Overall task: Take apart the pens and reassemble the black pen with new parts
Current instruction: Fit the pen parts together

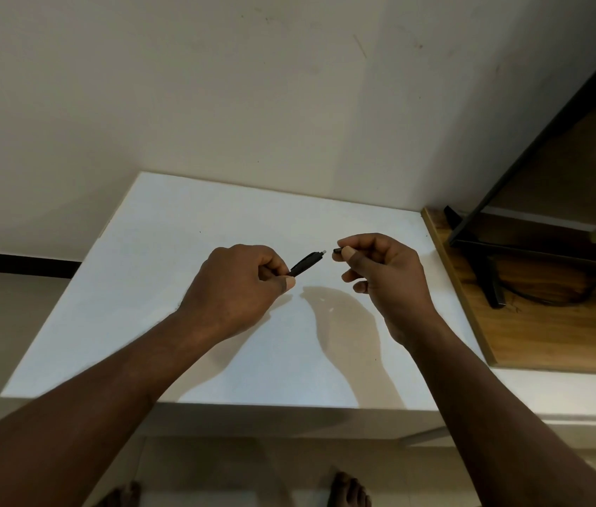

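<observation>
My left hand (238, 287) pinches the black pen body (305, 263) between thumb and fingers above the white table (179, 287). The pen points up and to the right, with a pale end showing at its tip. My right hand (380, 276) pinches a small dark pen part (337, 250) between thumb and forefinger. A short gap separates that part from the pen's pale end. Most of the small part is hidden by my fingers.
A wooden surface (545, 331) adjoins the table on the right, bearing a black metal stand (490, 258) and a dark cable (563, 298). A pale wall rises behind the table. Two small pale specks (325, 303) lie on the table beneath my hands. Bare feet show below the front edge.
</observation>
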Demonstrator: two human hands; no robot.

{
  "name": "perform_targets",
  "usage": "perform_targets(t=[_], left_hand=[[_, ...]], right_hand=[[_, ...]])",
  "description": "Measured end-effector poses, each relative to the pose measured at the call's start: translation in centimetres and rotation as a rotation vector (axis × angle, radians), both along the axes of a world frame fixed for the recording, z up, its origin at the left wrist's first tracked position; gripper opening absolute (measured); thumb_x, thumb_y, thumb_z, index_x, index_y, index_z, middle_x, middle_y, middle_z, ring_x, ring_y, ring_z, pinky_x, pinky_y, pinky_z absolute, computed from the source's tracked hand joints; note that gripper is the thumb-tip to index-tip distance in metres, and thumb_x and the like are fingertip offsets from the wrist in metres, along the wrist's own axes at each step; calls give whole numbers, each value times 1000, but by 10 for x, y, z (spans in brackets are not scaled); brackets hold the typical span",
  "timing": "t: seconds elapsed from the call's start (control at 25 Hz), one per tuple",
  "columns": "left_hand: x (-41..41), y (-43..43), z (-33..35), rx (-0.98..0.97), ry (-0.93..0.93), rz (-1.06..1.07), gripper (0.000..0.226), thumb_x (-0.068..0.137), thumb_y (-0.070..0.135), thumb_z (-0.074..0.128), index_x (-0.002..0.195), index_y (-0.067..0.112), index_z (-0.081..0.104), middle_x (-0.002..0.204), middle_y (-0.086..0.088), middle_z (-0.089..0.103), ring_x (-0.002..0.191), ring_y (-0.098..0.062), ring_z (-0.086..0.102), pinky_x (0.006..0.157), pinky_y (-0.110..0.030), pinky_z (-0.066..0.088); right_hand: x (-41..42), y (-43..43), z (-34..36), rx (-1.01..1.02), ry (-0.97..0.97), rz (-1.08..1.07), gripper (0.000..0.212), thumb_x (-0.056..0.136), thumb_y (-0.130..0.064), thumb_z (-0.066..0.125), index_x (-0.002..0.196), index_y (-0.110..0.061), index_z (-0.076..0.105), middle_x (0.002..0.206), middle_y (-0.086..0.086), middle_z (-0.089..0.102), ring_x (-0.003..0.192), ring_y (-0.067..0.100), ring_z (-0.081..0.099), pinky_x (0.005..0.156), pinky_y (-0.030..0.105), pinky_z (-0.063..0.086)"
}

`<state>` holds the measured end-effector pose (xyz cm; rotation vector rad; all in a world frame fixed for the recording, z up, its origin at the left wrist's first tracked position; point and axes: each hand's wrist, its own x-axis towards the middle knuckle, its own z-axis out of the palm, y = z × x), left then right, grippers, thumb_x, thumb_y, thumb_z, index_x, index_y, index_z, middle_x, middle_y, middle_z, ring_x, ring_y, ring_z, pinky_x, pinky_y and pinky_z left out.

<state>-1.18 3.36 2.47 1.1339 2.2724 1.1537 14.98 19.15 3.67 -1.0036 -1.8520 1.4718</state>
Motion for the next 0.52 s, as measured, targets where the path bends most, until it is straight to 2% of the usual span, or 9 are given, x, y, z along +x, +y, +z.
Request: perform_targets(t=[0.16, 0.36, 0.52], left_hand=[[0, 0, -1, 17, 26, -7, 7, 87, 39, 78, 84, 33, 76, 74, 15, 73, 62, -2, 65, 63, -33, 60], [-1, 0, -1, 59, 32, -7, 5, 87, 36, 78, 84, 33, 76, 74, 17, 73, 61, 9, 62, 58, -25, 51], [-2, 0, -1, 56, 35, -7, 4, 87, 36, 78, 85, 33, 77, 75, 16, 73, 61, 9, 63, 60, -27, 54]], right_hand=[[2, 1, 1, 1, 17, 10, 14, 102, -12, 66, 105, -18, 78, 95, -2, 83, 70, 9, 70, 62, 23, 51], [1, -1, 1, 45, 12, 24, 15, 102, -12, 66, 104, -20, 78, 94, -3, 83, 70, 10, 70, 61, 22, 52], [0, -1, 0, 71, -3, 26, 15, 102, -13, 67, 103, -21, 79, 92, -3, 82, 70, 10, 71, 60, 21, 52]])
